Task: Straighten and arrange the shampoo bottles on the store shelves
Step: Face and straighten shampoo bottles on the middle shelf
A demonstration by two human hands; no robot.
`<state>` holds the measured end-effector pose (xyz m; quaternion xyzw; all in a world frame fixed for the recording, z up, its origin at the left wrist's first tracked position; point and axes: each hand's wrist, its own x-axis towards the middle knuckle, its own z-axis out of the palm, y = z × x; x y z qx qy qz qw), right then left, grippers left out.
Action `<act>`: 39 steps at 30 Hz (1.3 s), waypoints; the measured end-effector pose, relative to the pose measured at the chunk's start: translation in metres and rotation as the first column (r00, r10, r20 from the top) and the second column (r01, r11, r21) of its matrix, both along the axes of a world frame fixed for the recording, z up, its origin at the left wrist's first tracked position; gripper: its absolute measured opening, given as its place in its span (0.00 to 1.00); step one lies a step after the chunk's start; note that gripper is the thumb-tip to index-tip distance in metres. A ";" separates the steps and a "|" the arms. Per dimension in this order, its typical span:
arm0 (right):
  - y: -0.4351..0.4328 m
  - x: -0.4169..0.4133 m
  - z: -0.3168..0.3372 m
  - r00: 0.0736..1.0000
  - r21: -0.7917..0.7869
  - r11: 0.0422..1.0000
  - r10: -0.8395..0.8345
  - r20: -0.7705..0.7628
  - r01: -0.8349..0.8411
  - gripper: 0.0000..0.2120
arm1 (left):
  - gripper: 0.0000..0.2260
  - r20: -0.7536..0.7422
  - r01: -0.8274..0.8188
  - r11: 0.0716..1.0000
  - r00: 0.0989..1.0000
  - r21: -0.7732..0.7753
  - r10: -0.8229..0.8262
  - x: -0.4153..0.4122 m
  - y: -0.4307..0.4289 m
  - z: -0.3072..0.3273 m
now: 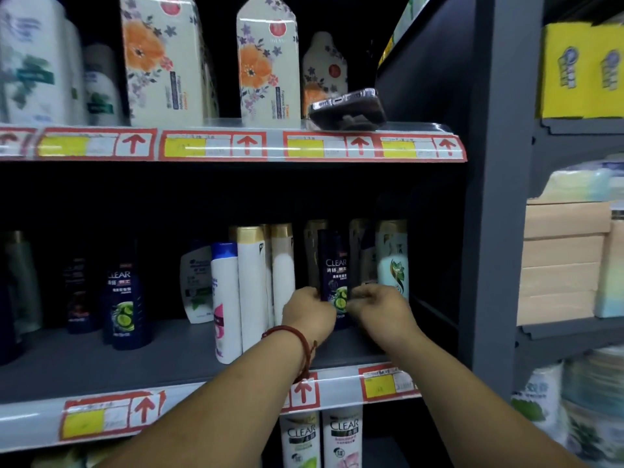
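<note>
Dimly lit grey store shelving, seen along two outstretched forearms. Nearest, under the price-tag rail of the middle shelf [202, 407], two white CLEAR bottles [300, 437] facing front. Just past the rail, a red string bracelet [297, 339] on the left wrist. Beyond it, left hand [309, 312] and right hand [378, 309] on opposite sides of a slim dark-blue CLEAR shampoo bottle with a lime-green label [334, 265], fingers curled in, pinching its lower half. Bottle upright, toward the right of the middle shelf, base hidden behind the hands.

Best handled, by the look of it, with a low, even grip from both sides: label turned square to the front, base set flat.

Tight quarters: tall white gold-capped bottles [251, 282] just left, a pale gold-capped bottle with a green leaf label [391, 265] just right, more gold caps close behind, all easily knocked. Farther left, a white bottle with a pink label [224, 298] near the edge and a second dark-blue CLEAR bottle [123, 298] well apart. Farthest, on the upper shelf, cream floral bottles [270, 62] and a dark smartphone [347, 108] lying flat.
</note>
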<state>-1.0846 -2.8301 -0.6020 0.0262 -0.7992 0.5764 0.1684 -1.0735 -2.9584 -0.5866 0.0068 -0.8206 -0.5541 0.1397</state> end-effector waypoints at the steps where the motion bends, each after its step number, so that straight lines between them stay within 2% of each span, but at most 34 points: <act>1: 0.001 0.007 0.001 1.000 0.073 0.997 -0.016 -0.023 0.018 0.12 | 0.08 -0.033 -0.039 0.996 0.999 -0.076 0.037 0.007 -0.002 0.003; 4: 0.002 0.024 0.003 1.000 0.069 0.998 0.011 -0.025 -0.009 0.12 | 0.11 -0.085 -0.051 0.993 0.996 -0.109 0.041 0.025 -0.005 0.007; 8: 0.002 0.041 0.002 1.000 -0.008 1.000 0.003 -0.030 -0.003 0.16 | 0.09 -0.164 -0.029 0.999 0.986 -0.031 0.024 0.045 -0.007 0.004; 12: 0.000 0.082 0.025 0.993 -0.058 0.998 -0.017 -0.121 0.010 0.16 | 0.08 -0.275 0.136 0.989 0.954 0.053 -0.116 0.072 -0.022 0.009; 16: -0.026 0.120 0.048 0.982 0.022 0.998 0.058 -0.182 -0.055 0.16 | 0.10 -0.327 0.186 0.979 0.933 0.086 -0.148 0.102 -0.055 0.015; 23: -0.132 0.130 0.052 0.958 0.151 0.975 0.191 -0.216 -0.160 0.11 | 0.06 -0.366 0.121 0.988 0.927 0.093 -0.079 0.129 -0.168 0.007; 26: -0.189 0.120 0.042 0.946 0.203 0.963 0.225 -0.234 -0.178 0.12 | 0.16 -0.313 0.028 0.997 0.950 0.073 -0.004 0.131 -0.225 -0.001; 30: -0.258 0.103 0.028 0.928 0.257 0.939 0.289 -0.234 -0.228 0.13 | 0.09 -0.291 0.018 0.998 0.957 0.066 0.002 0.129 -0.290 -0.011; 34: -0.312 0.088 0.019 0.930 0.250 0.934 0.307 -0.203 -0.254 0.12 | 0.10 -0.299 -0.044 0.998 0.953 0.036 0.053 0.125 -0.338 -0.016; 39: -0.356 0.070 0.016 0.942 0.305 0.930 0.271 -0.199 -0.204 0.12 | 0.11 -0.310 -0.121 0.992 0.945 -0.024 0.107 0.102 -0.375 -0.021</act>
